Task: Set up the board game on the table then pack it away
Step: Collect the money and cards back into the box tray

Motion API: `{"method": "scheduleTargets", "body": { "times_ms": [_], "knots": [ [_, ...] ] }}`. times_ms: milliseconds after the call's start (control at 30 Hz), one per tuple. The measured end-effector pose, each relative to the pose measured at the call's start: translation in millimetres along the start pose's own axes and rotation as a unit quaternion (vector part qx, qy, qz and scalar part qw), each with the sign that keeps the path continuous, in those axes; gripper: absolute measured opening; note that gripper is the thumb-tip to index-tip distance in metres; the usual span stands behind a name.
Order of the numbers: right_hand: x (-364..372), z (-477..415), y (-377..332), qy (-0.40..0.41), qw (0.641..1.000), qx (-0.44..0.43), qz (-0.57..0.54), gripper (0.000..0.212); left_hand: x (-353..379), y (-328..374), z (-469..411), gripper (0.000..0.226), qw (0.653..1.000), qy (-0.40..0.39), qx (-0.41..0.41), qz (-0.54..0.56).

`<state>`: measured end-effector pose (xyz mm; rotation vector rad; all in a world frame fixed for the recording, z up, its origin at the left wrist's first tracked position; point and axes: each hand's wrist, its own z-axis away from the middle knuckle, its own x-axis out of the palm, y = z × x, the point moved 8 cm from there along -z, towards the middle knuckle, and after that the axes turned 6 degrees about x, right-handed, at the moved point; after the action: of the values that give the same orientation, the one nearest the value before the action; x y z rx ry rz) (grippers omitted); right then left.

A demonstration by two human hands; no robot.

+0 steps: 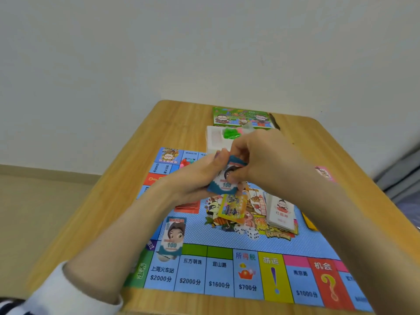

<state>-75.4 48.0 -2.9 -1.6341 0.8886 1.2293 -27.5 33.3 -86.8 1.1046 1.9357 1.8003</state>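
- Fingertips of right hand [261, 155] are pinched on the top note of a bundle of blue 100 notes [223, 184], ctr of frame.
- Same bundle is gripped from the left by left hand [193, 178], fingers curled round it and thumb laid along its far edge.
- Both hands are held above the game board [227, 244]; no contact w/ it is seen.
- 1 loose 100 note [173, 237] is laid flat on the board, lower left of frame.
- Just below the hands, a yellow card stack [234, 208] is seen, w/ a white card deck [280, 213] to its right and 2 dice [252, 234] nearer the bottom.
- Red notes [188, 205] are partly hidden by the left wrist.
- Upper ctr: a white tray [214, 137] w/ green pieces [229, 133], and the game box [241, 117] behind it.
- Board is spread on a wooden table [109, 201]; a white sleeve [68, 289] is seen at lower left.
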Motion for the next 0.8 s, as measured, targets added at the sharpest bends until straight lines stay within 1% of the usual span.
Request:
{"method": "scheduleTargets", "body": {
  "times_ms": [33, 100, 167, 233, 267, 300, 333, 367, 400, 467, 533, 600, 633, 700, 800],
  "knots": [
    [0.1, 0.1, -1.1, 0.017, 1.000, -0.003, 0.005, 0.025, 0.1, 0.2, -0.8, 0.060, 1.000, 0.003, -0.001, 0.005],
    [2.3, 0.4, -2.5, 0.048, 0.999, 0.003, 0.014, 0.026, -2.9, 1.0, -2.5, 0.068, 0.999, 0.027, -0.003, 0.022],
    [3.3, 1.4, -1.6, 0.101, 0.995, 0.004, 0.007, 0.033, -3.7, 3.3, -3.9, 0.072, 0.999, 0.038, 0.007, 0.030],
    [-1.1, 5.8, -4.0, 0.166, 0.985, -0.033, -0.034, 0.043, -3.5, 6.3, -3.4, 0.072, 0.998, 0.040, 0.015, 0.039],
    [-0.3, 6.9, -5.3, 0.167, 0.984, -0.055, -0.038, 0.056, -4.1, 7.0, -3.4, 0.069, 0.998, 0.043, 0.017, 0.048],
    [4.6, 6.8, -7.1, 0.145, 0.986, -0.079, -0.022, 0.073, -4.4, 7.5, -3.0, 0.062, 0.997, 0.048, 0.014, 0.057],
    [11.6, 6.4, -8.9, 0.111, 0.989, -0.094, -0.004, 0.089, -4.2, 7.7, -2.5, 0.051, 0.997, 0.055, 0.011, 0.060],
    [16.9, 5.9, -11.0, 0.083, 0.992, -0.098, 0.008, 0.100, -3.7, 8.2, -1.1, 0.037, 0.996, 0.063, 0.007, 0.062],
    [18.8, 5.6, -12.5, 0.078, 0.992, -0.102, 0.010, 0.104, -2.8, 8.5, -0.1, 0.029, 0.996, 0.067, 0.006, 0.065],
    [20.1, 3.7, -14.1, 0.090, 0.990, -0.110, -0.012, 0.102, -0.4, 9.5, 0.5, 0.028, 0.995, 0.064, 0.014, 0.076],
    [22.7, 3.2, -17.4, 0.084, 0.988, -0.123, -0.050, 0.095, 1.8, 10.7, 0.5, 0.042, 0.994, 0.049, 0.029, 0.091],
    [26.3, 2.8, -19.0, 0.088, 0.983, -0.152, -0.045, 0.082, -2.9, 9.1, 0.5, 0.059, 0.992, 0.049, 0.039, 0.105],
    [28.0, 2.6, -18.4, 0.091, 0.982, -0.161, -0.040, 0.074, -4.9, 8.4, 0.9, 0.059, 0.992, 0.055, 0.042, 0.110],
    [32.9, 2.8, -15.6, 0.091, 0.980, -0.171, -0.040, 0.062, -8.9, 4.2, 2.0, 0.046, 0.989, 0.069, 0.033, 0.123],
    [37.3, 3.7, -13.2, 0.109, 0.976, -0.183, -0.038, 0.054, -11.8, -1.9, 4.2, 0.046, 0.986, 0.096, 0.006, 0.136]
  ]
}}
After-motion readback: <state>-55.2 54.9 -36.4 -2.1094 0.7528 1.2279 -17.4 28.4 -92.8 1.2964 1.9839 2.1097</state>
